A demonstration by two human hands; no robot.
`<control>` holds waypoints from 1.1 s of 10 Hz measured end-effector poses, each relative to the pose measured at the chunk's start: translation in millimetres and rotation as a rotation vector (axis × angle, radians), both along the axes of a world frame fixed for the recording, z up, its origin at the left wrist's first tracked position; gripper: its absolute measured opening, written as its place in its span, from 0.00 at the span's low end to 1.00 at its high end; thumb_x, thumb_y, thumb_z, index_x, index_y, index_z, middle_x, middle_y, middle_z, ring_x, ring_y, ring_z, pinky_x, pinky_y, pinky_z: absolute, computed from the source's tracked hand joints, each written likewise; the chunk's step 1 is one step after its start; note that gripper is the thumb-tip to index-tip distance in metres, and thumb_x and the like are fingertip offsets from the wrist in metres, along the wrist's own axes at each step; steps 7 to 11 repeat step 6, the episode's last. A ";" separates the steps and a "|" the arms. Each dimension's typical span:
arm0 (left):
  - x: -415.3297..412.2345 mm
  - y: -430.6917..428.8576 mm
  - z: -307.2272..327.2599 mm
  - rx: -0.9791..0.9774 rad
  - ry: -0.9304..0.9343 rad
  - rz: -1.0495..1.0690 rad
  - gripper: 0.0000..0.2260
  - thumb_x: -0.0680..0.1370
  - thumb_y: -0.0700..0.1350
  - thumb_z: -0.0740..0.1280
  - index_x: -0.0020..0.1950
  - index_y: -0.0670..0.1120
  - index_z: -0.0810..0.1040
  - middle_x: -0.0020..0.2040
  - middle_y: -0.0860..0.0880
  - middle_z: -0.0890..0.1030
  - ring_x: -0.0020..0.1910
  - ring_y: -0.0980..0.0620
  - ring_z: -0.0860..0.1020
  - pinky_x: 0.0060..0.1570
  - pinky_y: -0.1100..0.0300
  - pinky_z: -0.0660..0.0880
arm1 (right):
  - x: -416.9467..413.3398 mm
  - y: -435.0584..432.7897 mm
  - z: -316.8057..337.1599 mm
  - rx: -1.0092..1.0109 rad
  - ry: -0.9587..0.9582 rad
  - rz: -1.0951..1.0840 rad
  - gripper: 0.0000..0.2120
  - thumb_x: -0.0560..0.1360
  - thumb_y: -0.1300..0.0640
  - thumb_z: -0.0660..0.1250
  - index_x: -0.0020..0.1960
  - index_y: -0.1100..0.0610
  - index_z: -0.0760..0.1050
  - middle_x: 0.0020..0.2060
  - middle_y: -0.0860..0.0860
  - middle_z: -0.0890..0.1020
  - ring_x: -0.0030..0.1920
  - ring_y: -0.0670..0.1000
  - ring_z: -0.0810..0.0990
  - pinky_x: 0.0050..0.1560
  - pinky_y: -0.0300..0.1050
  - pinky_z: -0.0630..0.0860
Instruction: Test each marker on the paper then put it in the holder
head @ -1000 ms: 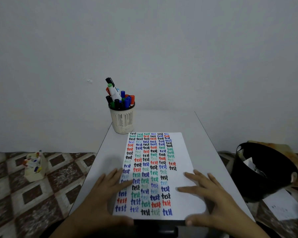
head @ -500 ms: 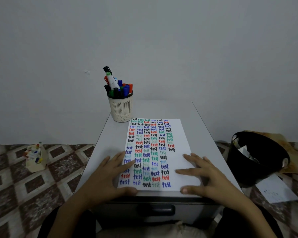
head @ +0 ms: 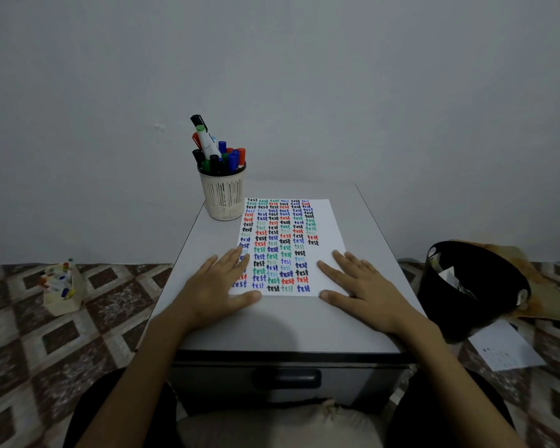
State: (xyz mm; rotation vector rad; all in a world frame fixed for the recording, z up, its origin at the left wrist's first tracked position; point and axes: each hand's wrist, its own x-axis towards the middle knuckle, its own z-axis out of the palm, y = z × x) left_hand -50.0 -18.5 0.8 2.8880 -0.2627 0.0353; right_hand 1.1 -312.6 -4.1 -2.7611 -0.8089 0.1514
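Observation:
A white sheet of paper (head: 325,221) covered with rows of the word "test" in black, blue, green and red lies on a small grey table (head: 282,321). A cream slotted holder (head: 222,197) stands at the table's back left corner, packed with several markers (head: 220,155). My left hand (head: 219,286) lies flat with straight fingers on the paper's near left corner. My right hand (head: 361,286) lies flat on the near right corner. Neither hand holds a marker.
A black bin (head: 469,286) with paper scraps stands on the floor to the right, with a loose sheet (head: 505,350) beside it. A small cream box of markers (head: 60,286) sits on the patterned floor at left. A drawer handle (head: 286,378) shows below the table's front edge.
The view has pulled back and tilted down, so the table front and drawer now show. Both hands stay flat on the paper's near corners.

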 end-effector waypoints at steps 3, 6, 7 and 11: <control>18.6 3.3 -10.2 0.005 -0.038 -0.007 0.50 0.63 0.77 0.40 0.77 0.47 0.47 0.77 0.52 0.46 0.75 0.59 0.44 0.74 0.56 0.42 | 16.2 6.6 1.6 -0.047 -0.004 -0.017 0.32 0.75 0.31 0.45 0.77 0.38 0.44 0.78 0.46 0.43 0.78 0.48 0.40 0.76 0.48 0.39; 5.1 -2.4 -13.5 -0.242 -0.111 0.067 0.42 0.68 0.73 0.46 0.77 0.52 0.44 0.77 0.54 0.44 0.75 0.54 0.50 0.73 0.53 0.47 | 8.3 5.8 -1.1 0.192 -0.064 -0.040 0.36 0.70 0.25 0.44 0.74 0.33 0.38 0.77 0.42 0.38 0.75 0.42 0.32 0.76 0.51 0.35; 5.1 -2.4 -13.5 -0.242 -0.111 0.067 0.42 0.68 0.73 0.46 0.77 0.52 0.44 0.77 0.54 0.44 0.75 0.54 0.50 0.73 0.53 0.47 | 8.3 5.8 -1.1 0.192 -0.064 -0.040 0.36 0.70 0.25 0.44 0.74 0.33 0.38 0.77 0.42 0.38 0.75 0.42 0.32 0.76 0.51 0.35; 5.1 -2.4 -13.5 -0.242 -0.111 0.067 0.42 0.68 0.73 0.46 0.77 0.52 0.44 0.77 0.54 0.44 0.75 0.54 0.50 0.73 0.53 0.47 | 8.3 5.8 -1.1 0.192 -0.064 -0.040 0.36 0.70 0.25 0.44 0.74 0.33 0.38 0.77 0.42 0.38 0.75 0.42 0.32 0.76 0.51 0.35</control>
